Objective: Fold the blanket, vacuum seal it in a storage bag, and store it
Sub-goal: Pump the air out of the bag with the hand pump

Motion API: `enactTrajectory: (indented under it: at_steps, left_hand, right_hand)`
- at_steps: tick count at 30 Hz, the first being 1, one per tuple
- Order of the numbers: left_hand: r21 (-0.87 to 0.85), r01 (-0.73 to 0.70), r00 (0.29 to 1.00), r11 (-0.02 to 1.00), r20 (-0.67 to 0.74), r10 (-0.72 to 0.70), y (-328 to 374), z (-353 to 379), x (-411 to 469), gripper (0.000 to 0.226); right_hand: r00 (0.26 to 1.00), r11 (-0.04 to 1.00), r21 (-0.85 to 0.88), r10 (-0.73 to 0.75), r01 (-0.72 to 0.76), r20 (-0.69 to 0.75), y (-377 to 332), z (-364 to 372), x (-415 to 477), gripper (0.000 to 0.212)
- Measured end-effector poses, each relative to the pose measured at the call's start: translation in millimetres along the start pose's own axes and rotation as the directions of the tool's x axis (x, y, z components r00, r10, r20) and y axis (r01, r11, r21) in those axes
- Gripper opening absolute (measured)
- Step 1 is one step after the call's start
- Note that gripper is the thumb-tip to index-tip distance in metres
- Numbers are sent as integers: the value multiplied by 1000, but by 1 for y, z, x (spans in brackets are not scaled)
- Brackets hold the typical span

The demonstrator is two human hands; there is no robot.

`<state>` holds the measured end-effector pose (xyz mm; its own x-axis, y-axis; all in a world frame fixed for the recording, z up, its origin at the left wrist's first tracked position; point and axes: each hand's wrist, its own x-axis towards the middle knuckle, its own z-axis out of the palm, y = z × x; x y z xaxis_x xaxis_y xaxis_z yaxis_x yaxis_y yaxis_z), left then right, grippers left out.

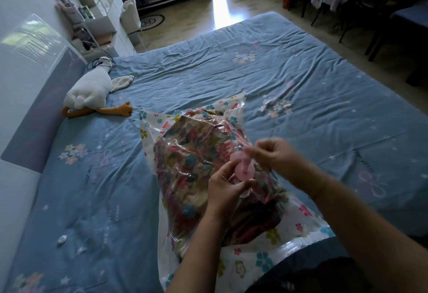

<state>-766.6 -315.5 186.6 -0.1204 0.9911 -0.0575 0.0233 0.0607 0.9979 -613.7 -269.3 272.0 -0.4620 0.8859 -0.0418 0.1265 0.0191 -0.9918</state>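
A clear storage bag [152,128] with a flower print lies on the blue bed sheet [231,65]. Inside it is the folded floral blanket [187,153]. A round pink air valve [245,170] sits on top of the bag near its middle. My left hand [225,188] pinches the bag just below the valve, with the thumb by the valve's rim. My right hand [275,153] pinches the valve's pink cap at its upper edge; the fingertips are blurred.
A white plush goose [92,91] with orange feet lies at the bed's left, near the grey headboard [39,111]. A small white round cap [62,239] rests on the sheet at the lower left. A white dresser [104,21] stands beyond the bed, dark chairs [379,26] at the right.
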Motion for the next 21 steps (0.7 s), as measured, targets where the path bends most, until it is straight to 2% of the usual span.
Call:
enactTrajectory:
  at_steps: [2, 4, 6, 8, 9, 10, 11, 13, 15, 16, 18, 21]
  left_hand:
    - [7, -7, 1000, 1000, 15, 7, -1, 1, -2, 53]
    - [-11, -12, 1000, 1000, 16, 12, 1, 1, -2, 54]
    - [-23, 1, 1000, 1000, 0, -1, 1, 0, 0, 56]
    - [-21, 12, 1000, 1000, -17, -13, 1, -1, 0, 57]
    - [-17, 13, 1000, 1000, -16, -13, 1, 0, 0, 58]
    - [-14, 10, 1000, 1000, -12, -10, 0, 0, 0, 58]
    - [-10, 8, 1000, 1000, -11, -8, -2, 1, 0, 58]
    - [-7, 10, 1000, 1000, -8, -10, -2, 2, 0, 58]
    - [-12, 3, 1000, 1000, 3, -3, -5, 2, 0, 57]
    - [-18, 0, 1000, 1000, 5, 0, -4, 1, -1, 57]
    - [-21, -3, 1000, 1000, -1, 3, -1, 0, 0, 57]
    - [1, 7, 1000, 1000, -3, -7, -3, -1, 1, 59]
  right_hand:
    - [989, 968, -201, 151, -148, -3, 20, 4, -2, 40]
    - [997, 975, -208, 82, -83, -11, 8, 2, -3, 37]
    - [996, 996, 19, -92, 92, -18, -24, -3, -3, 37]
    - [979, 926, 319, -197, 201, -44, -49, -10, -3, 44]
    - [975, 887, 405, -215, 219, -57, -51, -12, -2, 48]
    - [976, 885, 412, -209, 215, -60, -45, -12, 0, 45]
    - [984, 920, 351, -171, 176, -48, -34, -9, 0, 36]
    - [1000, 997, 75, -5, 6, -11, -1, -1, 1, 33]
    - [992, 981, -144, 126, -128, -28, 16, 5, -2, 36]
    - [993, 981, -158, 112, -116, -32, 14, 4, -2, 37]
    - [999, 999, -5, -41, 41, -25, -10, -2, -3, 36]
    - [970, 921, 309, -242, 237, -23, -51, -15, -4, 39]
